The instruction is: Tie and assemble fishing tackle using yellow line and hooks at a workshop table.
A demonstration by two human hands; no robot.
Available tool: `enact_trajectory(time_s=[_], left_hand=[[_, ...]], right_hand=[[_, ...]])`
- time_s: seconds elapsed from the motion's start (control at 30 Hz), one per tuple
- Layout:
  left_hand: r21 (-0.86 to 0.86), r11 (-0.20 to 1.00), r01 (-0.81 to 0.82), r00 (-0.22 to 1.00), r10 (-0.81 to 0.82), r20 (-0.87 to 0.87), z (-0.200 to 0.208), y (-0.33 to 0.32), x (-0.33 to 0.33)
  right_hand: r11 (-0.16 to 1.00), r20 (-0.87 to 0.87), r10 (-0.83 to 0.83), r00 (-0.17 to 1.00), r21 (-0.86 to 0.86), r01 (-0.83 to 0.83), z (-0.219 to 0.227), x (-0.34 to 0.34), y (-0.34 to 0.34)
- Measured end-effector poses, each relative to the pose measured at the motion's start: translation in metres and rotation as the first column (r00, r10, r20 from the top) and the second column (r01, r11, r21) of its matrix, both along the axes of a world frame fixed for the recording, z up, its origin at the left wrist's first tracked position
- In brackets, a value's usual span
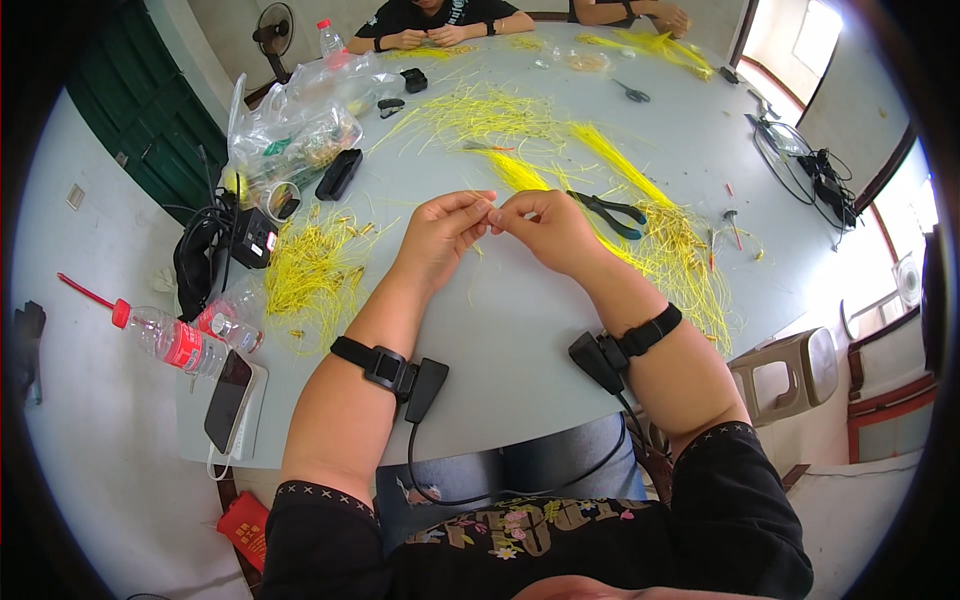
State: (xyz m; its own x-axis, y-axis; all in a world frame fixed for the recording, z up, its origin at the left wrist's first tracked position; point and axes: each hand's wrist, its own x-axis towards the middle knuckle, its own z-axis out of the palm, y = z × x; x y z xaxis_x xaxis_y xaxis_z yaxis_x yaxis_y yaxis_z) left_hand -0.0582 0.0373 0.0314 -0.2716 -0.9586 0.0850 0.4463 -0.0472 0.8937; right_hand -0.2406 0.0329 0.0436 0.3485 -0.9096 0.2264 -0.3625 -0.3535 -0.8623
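Over the near middle of the table, my left hand (440,232) and my right hand (551,228) meet at the fingertips, both closed in a pinch. A thin yellow strand (474,280) hangs from between them; its pinched end is too small to make out. Just beyond my right hand lie pliers (612,212) with dark handles, on a bundle of straight yellow strands (625,165). Tangled yellow strands with small gold-coloured ends (685,240) spread to the right of that hand. Another such heap (312,262) sits left of my left hand.
On the left are a clear plastic bag (290,125), a black case (339,174), a bottle (165,335) and a phone (229,400). More yellow strands (480,112) and scissors (632,92) lie farther off. Two people sit across the table; black cables (825,180) lie at right.
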Motion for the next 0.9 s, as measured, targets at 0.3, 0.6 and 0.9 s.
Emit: enact_trajectory(time_s=[0.3,0.6,0.9], left_hand=[[-0.052,0.998,-0.024,0.993,0.029,0.114,-0.007,-0.004,0.002],[-0.146,0.989,0.009,0.939,0.042,0.342,-0.012,-0.003,-0.001],[-0.128,0.991,0.025,0.9,0.034,0.435,-0.009,0.0,-0.003]], right_hand=[[0.996,0.055,-0.085,0.995,0.004,0.085,0.003,-0.003,-0.004],[0.995,0.065,0.009,0.998,-0.099,-0.002,0.005,0.0,0.001],[0.999,0.212,0.017,0.977,-0.045,-0.007,0.003,-0.002,-0.005]])
